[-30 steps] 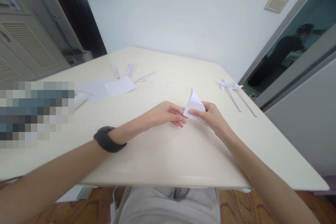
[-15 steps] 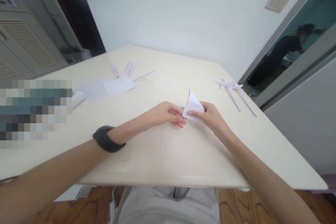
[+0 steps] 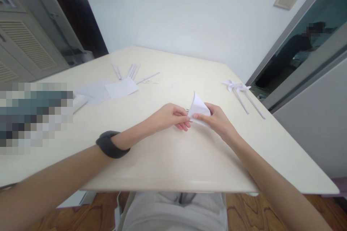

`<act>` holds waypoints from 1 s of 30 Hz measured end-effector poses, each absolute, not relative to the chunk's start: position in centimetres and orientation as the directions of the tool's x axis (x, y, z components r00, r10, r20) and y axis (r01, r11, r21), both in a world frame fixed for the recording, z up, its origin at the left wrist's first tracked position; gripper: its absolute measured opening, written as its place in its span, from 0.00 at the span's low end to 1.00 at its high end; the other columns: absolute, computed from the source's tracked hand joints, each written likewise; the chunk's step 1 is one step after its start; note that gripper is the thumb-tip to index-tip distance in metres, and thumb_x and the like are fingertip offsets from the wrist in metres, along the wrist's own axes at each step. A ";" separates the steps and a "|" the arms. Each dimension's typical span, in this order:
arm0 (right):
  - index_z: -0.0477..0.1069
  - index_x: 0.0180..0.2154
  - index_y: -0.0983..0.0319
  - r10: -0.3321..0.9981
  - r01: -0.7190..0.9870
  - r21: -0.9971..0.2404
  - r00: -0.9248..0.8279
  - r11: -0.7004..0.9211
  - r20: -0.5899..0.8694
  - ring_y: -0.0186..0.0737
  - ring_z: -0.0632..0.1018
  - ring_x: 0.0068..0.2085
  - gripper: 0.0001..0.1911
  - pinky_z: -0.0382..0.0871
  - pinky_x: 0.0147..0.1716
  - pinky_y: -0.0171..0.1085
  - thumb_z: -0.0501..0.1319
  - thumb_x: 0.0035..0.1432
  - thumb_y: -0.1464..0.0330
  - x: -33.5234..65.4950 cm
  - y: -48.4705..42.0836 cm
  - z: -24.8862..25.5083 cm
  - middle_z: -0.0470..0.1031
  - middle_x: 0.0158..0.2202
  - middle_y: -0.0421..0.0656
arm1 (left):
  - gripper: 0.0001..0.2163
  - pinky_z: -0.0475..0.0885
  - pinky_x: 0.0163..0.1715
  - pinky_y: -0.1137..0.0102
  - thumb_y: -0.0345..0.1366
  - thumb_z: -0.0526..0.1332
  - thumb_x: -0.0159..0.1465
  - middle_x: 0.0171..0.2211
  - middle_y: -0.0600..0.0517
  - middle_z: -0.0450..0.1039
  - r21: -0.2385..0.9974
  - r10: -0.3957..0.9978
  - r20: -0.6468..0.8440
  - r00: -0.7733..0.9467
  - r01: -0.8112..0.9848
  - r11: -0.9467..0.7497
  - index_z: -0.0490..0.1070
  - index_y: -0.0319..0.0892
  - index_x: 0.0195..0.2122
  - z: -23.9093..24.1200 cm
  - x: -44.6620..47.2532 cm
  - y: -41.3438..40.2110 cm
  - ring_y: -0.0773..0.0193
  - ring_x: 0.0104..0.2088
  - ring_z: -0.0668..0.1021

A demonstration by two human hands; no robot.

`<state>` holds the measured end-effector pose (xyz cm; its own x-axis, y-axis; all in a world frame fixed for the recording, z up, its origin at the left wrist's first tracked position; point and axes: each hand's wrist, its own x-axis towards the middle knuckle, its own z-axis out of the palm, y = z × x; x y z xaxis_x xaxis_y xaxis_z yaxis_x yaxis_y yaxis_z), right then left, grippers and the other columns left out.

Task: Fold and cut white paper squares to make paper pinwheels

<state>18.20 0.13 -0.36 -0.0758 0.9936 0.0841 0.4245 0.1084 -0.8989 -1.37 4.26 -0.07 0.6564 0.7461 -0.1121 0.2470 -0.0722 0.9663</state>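
A folded piece of white paper stands over the middle of the table, its upper tip curling upward. My right hand is closed on its right side, the thumb lying across the front. At the lower left corner my left hand pinches the paper between thumb and fingers. Small dark tips show just behind the paper's left edge; the rest of that object is hidden. To the right lie white paper pinwheels on rolled paper sticks.
At the back left of the table lie loose white sheets, several rolled paper sticks and small pale sticks. A blurred-out object sits at the left edge. Through the doorway at right, a person bends over.
My left thumb has moved onto the paper's lower left corner, closing the pinch there. My right hand keeps nearly the same hold.
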 end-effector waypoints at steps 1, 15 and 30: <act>0.73 0.36 0.62 0.993 0.416 -0.903 -0.092 0.105 0.073 0.37 0.67 0.30 0.19 0.55 0.27 0.35 0.67 0.50 0.55 18.3 0.1 -0.1 0.69 0.30 0.39 | 0.08 0.78 0.35 0.69 0.36 0.63 0.60 0.30 0.47 0.81 0.965 0.752 -0.101 0.651 0.249 -0.087 0.75 0.37 0.29 -0.1 -1.4 4.4 0.61 0.31 0.82; 0.74 0.33 0.61 0.961 0.301 -0.953 -0.264 0.006 -0.077 0.35 0.70 0.29 0.13 0.56 0.26 0.34 0.63 0.55 0.58 19.6 0.4 0.3 0.71 0.29 0.39 | 0.06 0.78 0.32 0.70 0.32 0.61 0.59 0.26 0.49 0.80 0.911 0.805 -0.048 0.591 0.357 -0.208 0.72 0.39 0.26 -0.4 -1.9 5.1 0.61 0.28 0.82; 0.73 0.29 0.61 0.971 0.335 -0.936 -0.237 0.105 0.024 0.33 0.64 0.25 0.15 0.56 0.23 0.33 0.62 0.55 0.56 19.5 0.2 0.8 0.65 0.24 0.37 | 0.07 0.76 0.33 0.69 0.32 0.58 0.59 0.27 0.50 0.80 0.858 0.814 0.019 0.581 0.408 -0.312 0.72 0.41 0.25 0.1 -2.3 4.8 0.61 0.29 0.82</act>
